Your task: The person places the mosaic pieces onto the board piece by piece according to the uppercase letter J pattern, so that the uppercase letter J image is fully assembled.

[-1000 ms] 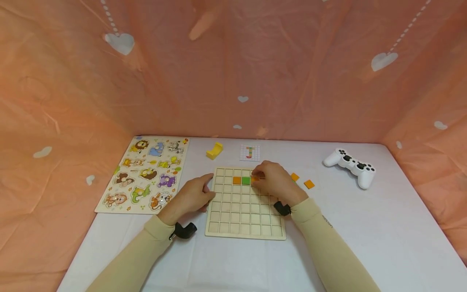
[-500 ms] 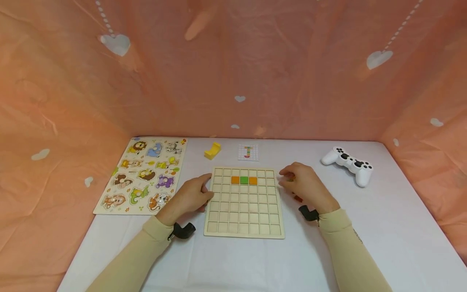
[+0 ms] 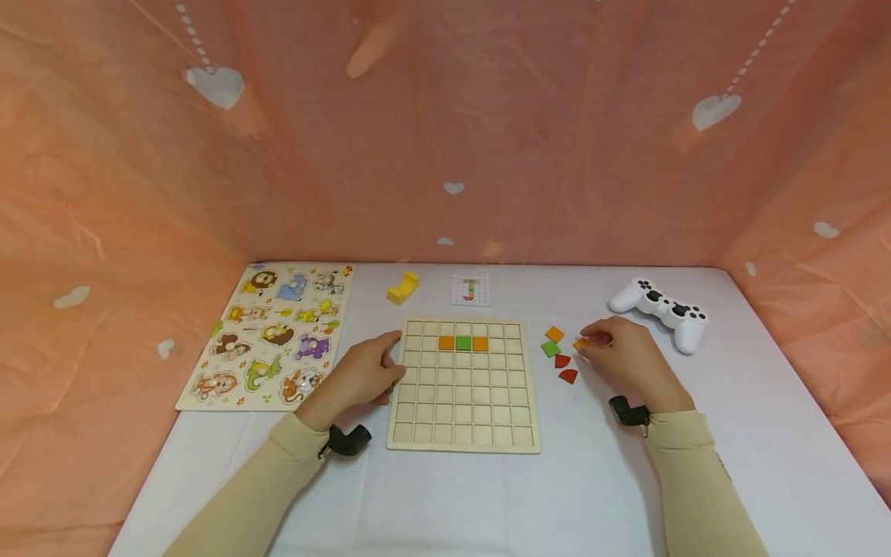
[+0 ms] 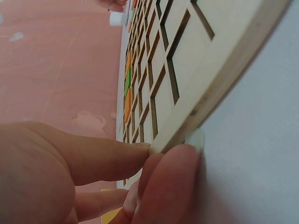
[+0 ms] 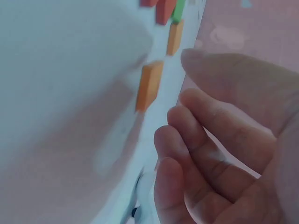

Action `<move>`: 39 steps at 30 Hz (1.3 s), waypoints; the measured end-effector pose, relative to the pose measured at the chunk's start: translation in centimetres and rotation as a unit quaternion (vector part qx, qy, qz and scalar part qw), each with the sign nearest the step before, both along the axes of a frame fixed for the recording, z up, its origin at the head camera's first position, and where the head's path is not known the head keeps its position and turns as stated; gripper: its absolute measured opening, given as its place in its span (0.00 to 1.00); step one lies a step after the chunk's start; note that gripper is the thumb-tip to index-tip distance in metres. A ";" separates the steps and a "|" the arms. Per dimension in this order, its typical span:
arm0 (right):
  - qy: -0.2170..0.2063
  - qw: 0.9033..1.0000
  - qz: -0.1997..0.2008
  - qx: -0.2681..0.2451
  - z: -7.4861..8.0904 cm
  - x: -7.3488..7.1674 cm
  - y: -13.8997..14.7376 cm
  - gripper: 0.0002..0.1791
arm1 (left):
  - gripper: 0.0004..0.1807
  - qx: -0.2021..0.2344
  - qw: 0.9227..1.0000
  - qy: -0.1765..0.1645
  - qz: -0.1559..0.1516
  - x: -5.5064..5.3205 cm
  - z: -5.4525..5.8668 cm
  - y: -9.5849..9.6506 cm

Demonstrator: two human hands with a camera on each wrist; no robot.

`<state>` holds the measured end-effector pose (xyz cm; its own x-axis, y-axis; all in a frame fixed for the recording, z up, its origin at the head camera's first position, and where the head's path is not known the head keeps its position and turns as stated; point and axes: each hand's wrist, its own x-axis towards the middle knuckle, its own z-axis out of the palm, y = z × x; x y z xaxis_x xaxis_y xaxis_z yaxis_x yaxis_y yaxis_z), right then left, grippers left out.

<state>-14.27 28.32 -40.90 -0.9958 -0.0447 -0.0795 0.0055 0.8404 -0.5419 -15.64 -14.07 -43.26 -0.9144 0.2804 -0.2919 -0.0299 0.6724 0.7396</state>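
Observation:
A pale wooden grid board (image 3: pixel 462 394) lies on the table, with two orange tiles and a green tile (image 3: pixel 463 343) between them in one row. At its left edge, my left hand (image 3: pixel 365 374) holds the rim: the thumb touches the top of it and curled fingers meet the side in the left wrist view. My right hand (image 3: pixel 626 360) is beside a loose orange tile (image 5: pixel 149 86), its bent fingers spread apart from the thumb and short of the tile. Near it lie another orange tile (image 3: pixel 554 333), a green tile (image 3: pixel 551 349) and two red curved pieces (image 3: pixel 568 376).
A pattern card (image 3: pixel 470 290) and a yellow curved block (image 3: pixel 403 288) lie behind the board. An animal puzzle board (image 3: pixel 267 336) is at the left, and a white game controller (image 3: pixel 660 309) at the back right. A pink curtain (image 3: pixel 445 131) surrounds the table.
My right hand has let go of an orange tile in the board's row and moved right to the loose pieces, which now show. The left hand stays at the board's edge.

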 end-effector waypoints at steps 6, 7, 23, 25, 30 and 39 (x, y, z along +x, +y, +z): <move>-0.014 1.000 -0.008 0.004 -0.3 0.0 1.0 0.19 | 0.39 0.001 1.000 -0.001 0.000 0.0 -0.1 -0.1; -0.015 1.000 -0.008 0.005 -0.3 0.0 1.1 0.19 | 0.39 0.001 1.000 -0.001 0.001 0.0 0.0 0.0; -0.047 0.999 -0.018 0.014 -0.5 0.2 1.3 0.21 | 0.40 -0.007 1.000 -0.006 -0.004 -0.2 -0.3 0.4; -0.049 0.998 -0.019 0.017 -0.6 0.2 1.2 0.20 | 0.40 -0.009 1.000 -0.007 -0.005 -0.2 -0.4 0.4; -0.032 0.999 -0.009 0.014 -0.8 -0.2 0.9 0.18 | 0.40 -0.013 1.000 -0.004 0.003 -0.2 -0.3 0.1; -0.021 1.000 -0.002 0.019 -0.9 -0.5 0.7 0.16 | 0.40 -0.011 1.000 -0.001 0.002 -0.2 -0.3 -0.1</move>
<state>-14.75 28.99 -41.78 -0.9917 -0.0369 -0.1232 0.0313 0.8599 -0.5096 -15.86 -14.18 -43.52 -0.9144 0.2709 -0.3008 -0.0341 0.6890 0.7240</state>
